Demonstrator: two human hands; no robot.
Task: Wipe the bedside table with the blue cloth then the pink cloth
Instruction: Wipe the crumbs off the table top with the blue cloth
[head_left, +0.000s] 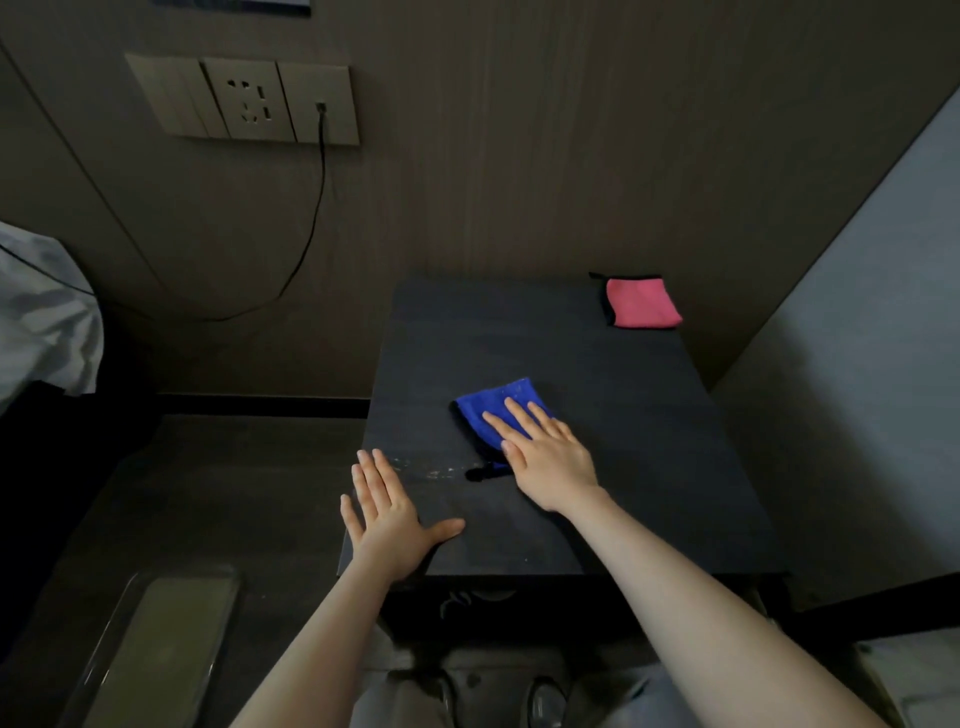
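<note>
Dark bedside table (649, 415) against a panelled wall. I keep my right hand (545, 462) flat, fingers straight, pressing the blue cloth (493, 410) mid-table to wipe; my left hand (387, 514), open, steadies the near-left corner. The pink cloth (644, 303) waits at the far-right corner.

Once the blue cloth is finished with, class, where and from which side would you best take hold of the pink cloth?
Pinch the pink cloth at its near edge, coming from the front with the right hand, which is closer. It lies folded flat at the table's far right corner, near the wall, so the near edge is probably the freest.
</note>
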